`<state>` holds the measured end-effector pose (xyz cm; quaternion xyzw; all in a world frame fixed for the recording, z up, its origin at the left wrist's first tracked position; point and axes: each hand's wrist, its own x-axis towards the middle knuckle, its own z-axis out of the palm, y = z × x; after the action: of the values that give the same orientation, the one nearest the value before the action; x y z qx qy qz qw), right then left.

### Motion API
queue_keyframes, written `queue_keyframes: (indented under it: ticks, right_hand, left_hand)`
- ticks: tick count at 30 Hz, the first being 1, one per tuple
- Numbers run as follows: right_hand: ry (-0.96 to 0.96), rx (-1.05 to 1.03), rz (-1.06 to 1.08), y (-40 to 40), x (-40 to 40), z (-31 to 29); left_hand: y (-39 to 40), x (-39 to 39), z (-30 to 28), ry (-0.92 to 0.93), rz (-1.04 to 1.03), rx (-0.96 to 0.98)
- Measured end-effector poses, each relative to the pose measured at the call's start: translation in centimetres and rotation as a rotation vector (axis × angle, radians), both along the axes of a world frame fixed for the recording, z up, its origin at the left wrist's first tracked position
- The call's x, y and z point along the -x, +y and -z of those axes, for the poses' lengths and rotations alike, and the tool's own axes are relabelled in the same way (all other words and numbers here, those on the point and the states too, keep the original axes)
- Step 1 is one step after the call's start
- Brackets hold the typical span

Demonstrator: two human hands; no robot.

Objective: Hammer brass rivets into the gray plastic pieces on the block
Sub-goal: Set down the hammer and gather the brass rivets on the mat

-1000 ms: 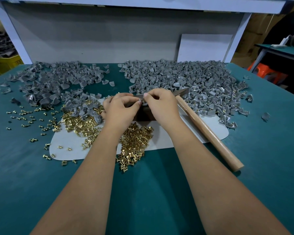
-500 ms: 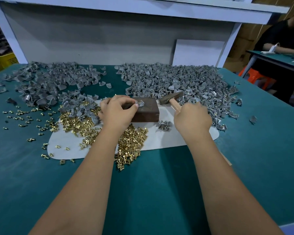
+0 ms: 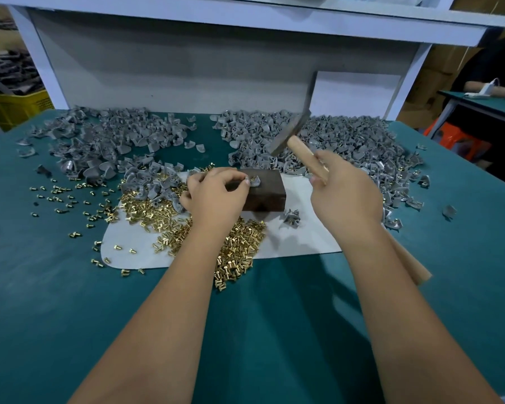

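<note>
Around the dark block (image 3: 264, 189) little room is free. On its left, the left hand (image 3: 216, 196) and a heap of brass rivets (image 3: 233, 243) close the way. Behind it lie gray plastic pieces (image 3: 333, 141). Above it hangs the raised hammer (image 3: 292, 132). On its right and front, the white mat (image 3: 303, 237) is open, with one small gray cluster (image 3: 292, 217).

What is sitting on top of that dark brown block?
On the block lies one gray plastic piece with a brass rivet standing in it, pinched at its edge by the left hand. That hand covers the block's left end, so anything there is hidden.
</note>
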<state>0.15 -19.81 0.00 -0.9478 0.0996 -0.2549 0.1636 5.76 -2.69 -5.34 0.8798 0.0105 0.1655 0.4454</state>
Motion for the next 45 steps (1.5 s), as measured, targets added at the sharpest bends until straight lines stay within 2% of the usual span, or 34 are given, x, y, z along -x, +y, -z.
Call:
queue_keyframes:
  ticks: [3,7,11,15,19,24,25,29,34,37,41,43,45]
  right_hand:
    - [0.016,0.039,-0.049,0.8,1.2,-0.1]
    - [-0.066,0.060,0.009,2.0,2.0,0.7]
    - [0.020,0.104,-0.043,2.9,2.5,1.8]
    - [-0.125,0.107,0.000,3.2,2.8,1.8]
    - [-0.054,0.254,-0.015,3.1,2.9,1.9]
    - [-0.271,0.137,0.037,3.3,3.5,1.6]
    - [-0.263,0.137,0.033,3.1,3.5,1.7]
    - [0.002,0.192,-0.009,3.0,3.2,1.8]
    - [-0.032,0.085,-0.015,2.9,2.5,2.2]
    - [-0.047,0.041,0.082,1.7,1.5,2.4]
    - [0.138,-0.022,0.150,-0.4,0.4,2.9]
    - [0.220,0.036,0.182,-0.7,0.1,3.0]
    - [0.112,0.147,0.189,-0.3,-0.5,2.8]
  left_hand:
    - [0.0,-0.1,0.0,0.010,-0.025,-0.016]
    - [0.0,-0.2,0.1,0.020,-0.029,-0.015]
    - [0.0,-0.3,0.1,0.029,-0.040,-0.011]
    - [0.0,-0.2,0.2,0.020,-0.027,0.025]
    - [0.1,-0.2,0.1,0.027,-0.037,0.030]
    - [-0.1,-0.1,0.1,-0.003,-0.036,0.033]
    - [-0.2,0.0,0.1,-0.005,-0.032,0.033]
    - [0.0,0.1,-0.2,0.008,-0.032,0.023]
    - [0.0,0.1,0.0,0.007,-0.030,0.032]
    - [0.1,0.1,0.0,0.012,-0.023,0.027]
    - [0.1,0.3,-0.1,0.020,0.001,0.064]
    - [0.2,0.3,-0.2,0.022,0.015,0.066]
    - [0.2,0.1,-0.3,0.021,0.034,0.073]
